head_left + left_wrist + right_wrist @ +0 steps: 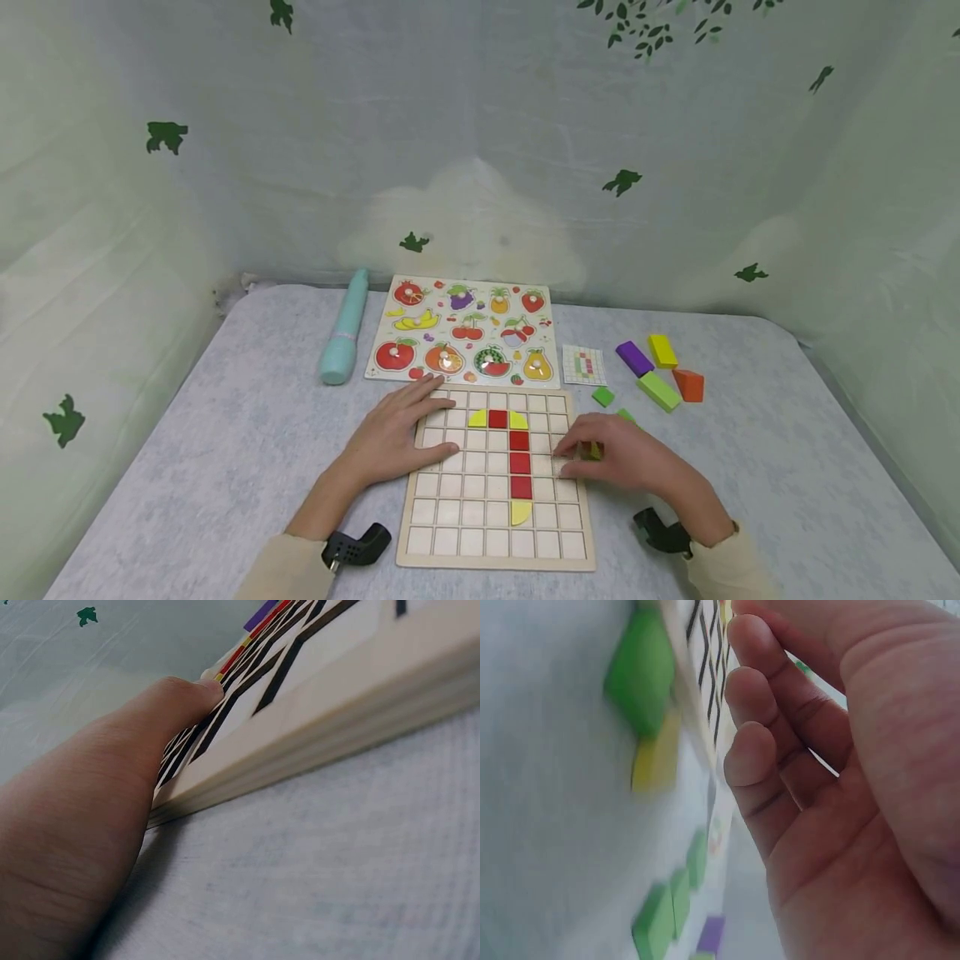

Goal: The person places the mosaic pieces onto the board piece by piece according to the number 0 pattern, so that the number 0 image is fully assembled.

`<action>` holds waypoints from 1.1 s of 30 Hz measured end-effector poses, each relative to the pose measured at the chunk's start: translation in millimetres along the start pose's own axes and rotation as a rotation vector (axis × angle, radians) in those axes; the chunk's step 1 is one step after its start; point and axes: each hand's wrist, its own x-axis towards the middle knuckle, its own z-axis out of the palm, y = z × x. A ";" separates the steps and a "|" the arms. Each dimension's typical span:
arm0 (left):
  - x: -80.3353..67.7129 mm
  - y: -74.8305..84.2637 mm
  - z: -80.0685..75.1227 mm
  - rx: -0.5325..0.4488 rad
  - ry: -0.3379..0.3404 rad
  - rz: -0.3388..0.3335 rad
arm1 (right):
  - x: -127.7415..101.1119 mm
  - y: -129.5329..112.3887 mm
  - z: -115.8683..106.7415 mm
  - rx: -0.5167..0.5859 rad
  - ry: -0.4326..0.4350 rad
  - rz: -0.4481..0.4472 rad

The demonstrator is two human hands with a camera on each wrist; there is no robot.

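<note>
A wooden grid board (465, 508) lies in front of me, its edge (337, 727) close up in the left wrist view. Red tiles (520, 463) run down one column, with yellow pieces (520, 512) at the foot and beside the top. My left hand (401, 437) rests flat on the board's upper left corner, fingers straight; my thumb (112, 765) lies along its edge. At the board's right edge my right hand (622, 458) has its fingertips on the outer column. Its fingers (765, 712) curl loosely around nothing. A green piece (639, 671) and a yellow piece (656, 757) lie on the table beside it.
Behind the board lie a fruit peg puzzle (465, 333), a teal cylinder (345, 329) and a small pattern card (583, 365). Purple (634, 358), yellow (662, 351), light green (658, 391) and orange (688, 385) blocks sit at the right. Fabric walls enclose the grey table (225, 450).
</note>
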 end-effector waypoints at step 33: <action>-0.3 -2.9 0.7 -0.021 0.003 0.003 | -25.0 56.4 -32.7 -0.095 0.189 0.266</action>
